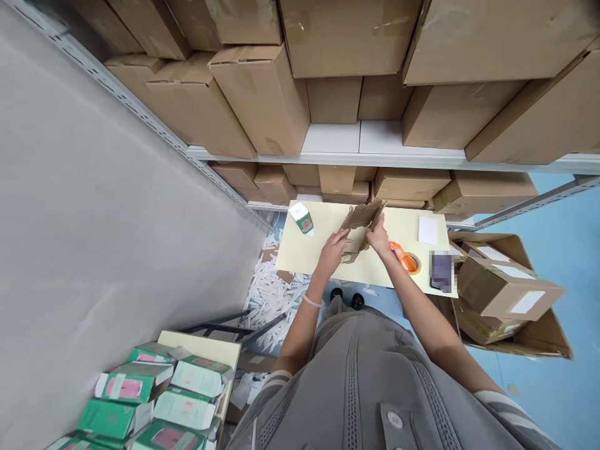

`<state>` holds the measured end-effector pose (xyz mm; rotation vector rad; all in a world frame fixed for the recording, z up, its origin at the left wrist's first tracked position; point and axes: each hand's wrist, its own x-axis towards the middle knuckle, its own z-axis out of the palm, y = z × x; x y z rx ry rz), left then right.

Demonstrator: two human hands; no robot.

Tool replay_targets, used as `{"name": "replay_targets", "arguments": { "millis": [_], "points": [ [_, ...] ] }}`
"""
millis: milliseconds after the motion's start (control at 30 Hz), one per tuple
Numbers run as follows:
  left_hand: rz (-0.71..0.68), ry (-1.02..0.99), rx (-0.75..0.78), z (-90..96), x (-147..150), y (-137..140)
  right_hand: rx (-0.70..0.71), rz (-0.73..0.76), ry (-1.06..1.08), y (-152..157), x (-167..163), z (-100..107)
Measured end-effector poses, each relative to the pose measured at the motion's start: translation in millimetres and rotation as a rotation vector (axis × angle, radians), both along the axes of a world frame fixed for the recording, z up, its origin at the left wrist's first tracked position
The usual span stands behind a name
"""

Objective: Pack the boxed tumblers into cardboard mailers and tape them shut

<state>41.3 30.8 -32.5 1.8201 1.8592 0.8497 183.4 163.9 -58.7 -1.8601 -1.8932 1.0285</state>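
Over the cream table (309,256), a brown cardboard box (363,216) with its flaps standing up is between my two hands. My left hand (332,251) grips its left side, fingers bent over the edge. On the opposite side, my right hand (379,237) holds the right wall, one finger stretched along it. The tabletop shows through the middle of the box. Left of it stands a small green and white carton (301,217). An orange tape dispenser (402,257) with a roll of tape lies just right of my right hand.
A white paper (427,230) and a dark, partly blurred object (440,270) lie at the table's right. Beyond is a large carton (560,337) of parcels. Shelves of boxes (262,94) rise ahead. Paper strips (269,300) cover the floor; green cartons (110,419) sit lower left.
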Motion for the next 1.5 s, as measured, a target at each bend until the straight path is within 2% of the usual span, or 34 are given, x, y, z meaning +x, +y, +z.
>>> {"name": "replay_targets", "arguments": {
  "millis": [67, 167, 333, 533, 800, 1067, 1233, 1367, 1500],
  "points": [
    [0.056, -0.023, 0.039, 0.0, -4, -2, -0.006, 0.010, -0.038, -3, 1, 3],
    [0.130, -0.047, -0.026, 1.1, -8, -4, -0.006, 0.006, -0.055, -6, 3, 7],
    [0.153, 0.030, -0.182, 4.7, -10, 1, -0.013, 0.023, -0.078, -9, 6, 12],
    [0.215, 0.018, -0.188, 14.0, -11, 14, 0.011, 0.057, -0.132, -14, 13, 20],
    [0.206, 0.020, -0.163, 21.1, -15, 27, 0.037, 0.087, -0.200, -22, 25, 31],
    [0.169, 0.022, -0.185, 14.9, -10, 24, 0.010, 0.079, -0.228, -28, 32, 39],
    [0.155, 0.080, -0.212, 22.4, -10, 23, 0.029, 0.096, -0.249, -34, 30, 44],
    [0.155, 0.102, -0.234, 25.2, -11, 23, 0.036, 0.103, -0.268, -41, 26, 41],
    [0.169, 0.113, -0.281, 18.0, -12, 22, 0.041, 0.116, -0.258, -45, 25, 30]
  ]
}}
